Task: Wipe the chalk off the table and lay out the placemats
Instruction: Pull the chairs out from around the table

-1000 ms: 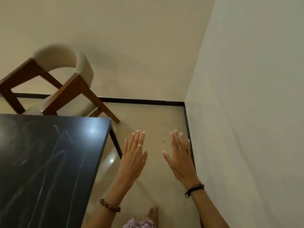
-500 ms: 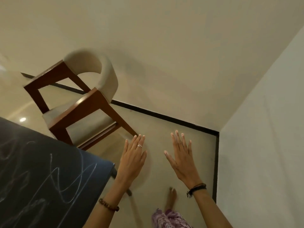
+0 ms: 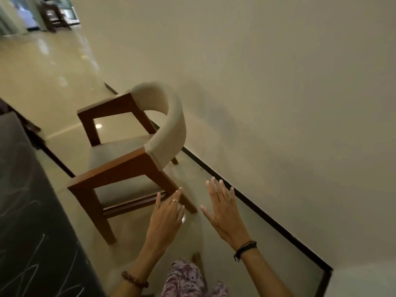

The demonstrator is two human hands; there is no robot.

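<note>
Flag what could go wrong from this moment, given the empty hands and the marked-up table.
1. Both the left hand and right hand are open and hold no cloth, and none is in view; wiping bare-handed would likely smear the chalk scribbles on the dark table.
2. The wooden chair stands close ahead; a step forward could catch its leg.

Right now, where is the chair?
In the head view the chair stands on the floor left of centre, between the dark table and the wall, just beyond the left hand.
</note>
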